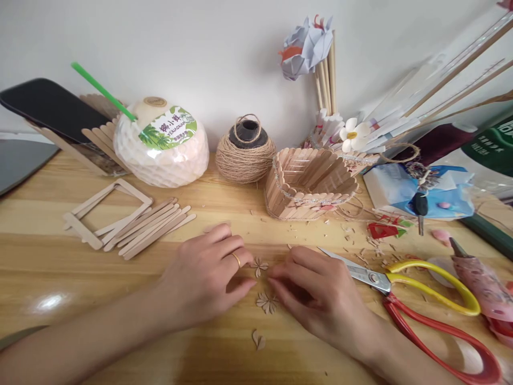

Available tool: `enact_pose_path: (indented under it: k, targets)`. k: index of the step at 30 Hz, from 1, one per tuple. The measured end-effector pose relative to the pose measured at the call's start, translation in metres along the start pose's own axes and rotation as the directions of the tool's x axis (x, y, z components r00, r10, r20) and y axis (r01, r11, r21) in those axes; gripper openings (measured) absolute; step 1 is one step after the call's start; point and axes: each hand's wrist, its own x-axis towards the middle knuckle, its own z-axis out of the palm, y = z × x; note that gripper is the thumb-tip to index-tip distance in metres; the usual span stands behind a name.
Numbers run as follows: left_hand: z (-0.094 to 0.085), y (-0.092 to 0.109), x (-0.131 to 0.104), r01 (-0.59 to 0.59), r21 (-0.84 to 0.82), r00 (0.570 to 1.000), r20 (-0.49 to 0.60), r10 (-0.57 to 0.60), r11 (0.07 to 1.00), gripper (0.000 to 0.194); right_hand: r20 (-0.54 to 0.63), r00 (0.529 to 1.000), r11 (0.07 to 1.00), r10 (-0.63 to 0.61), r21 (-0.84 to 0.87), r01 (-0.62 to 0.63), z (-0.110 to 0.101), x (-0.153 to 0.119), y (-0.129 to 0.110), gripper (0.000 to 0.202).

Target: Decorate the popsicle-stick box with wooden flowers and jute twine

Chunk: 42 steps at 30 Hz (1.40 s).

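Two small flower shapes made of thin wooden petals lie flat between my hands: an upper flower and a lower flower. A pair of loose petals rests below them. My left hand, with a gold ring, touches the left edge of the upper flower; its fingers are bent and the thumb stands apart. On the other side, my right hand has its thumb and fingertips pressed together just right of both flowers. Anything in that pinch is hidden. Scissors with yellow and red handles lie beyond my right hand.
Wooden craft sticks and a stick frame lie at left. Behind stand a wrapped coconut, a twine spool and a craft-stick basket. A glue gun is at far right, near wood scraps.
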Motion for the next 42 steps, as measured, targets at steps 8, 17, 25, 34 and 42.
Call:
enact_pose_path:
  k: [8,17,25,34,42]
  targets:
    - [0.001,0.001,0.002,0.032,0.022,0.999,0.023,-0.033,0.999,0.014,0.015,1.000,1.000,0.004,0.008,-0.004,0.001,0.001,-0.001,0.020]
    - [0.003,0.000,0.001,0.081,0.021,0.995,0.048,-0.082,0.996,0.013,0.040,0.998,0.999,-0.042,0.011,0.041,0.001,0.002,-0.001,0.021]
    - [-0.010,-0.005,0.006,0.204,-0.096,0.979,0.013,-0.203,0.974,0.010,-0.119,0.990,0.996,0.078,0.042,-0.073,-0.013,0.000,0.008,0.021]
    - [-0.010,-0.006,0.005,0.250,-0.109,0.968,0.061,-0.245,0.962,0.014,-0.297,0.955,0.996,-0.022,-0.090,-0.005,-0.036,-0.001,0.002,0.019]
    - [-0.009,-0.011,0.004,0.325,-0.163,0.942,0.141,-0.304,0.931,0.018,-0.195,0.981,0.965,0.008,-0.256,-0.059,-0.045,-0.005,0.014,0.018]
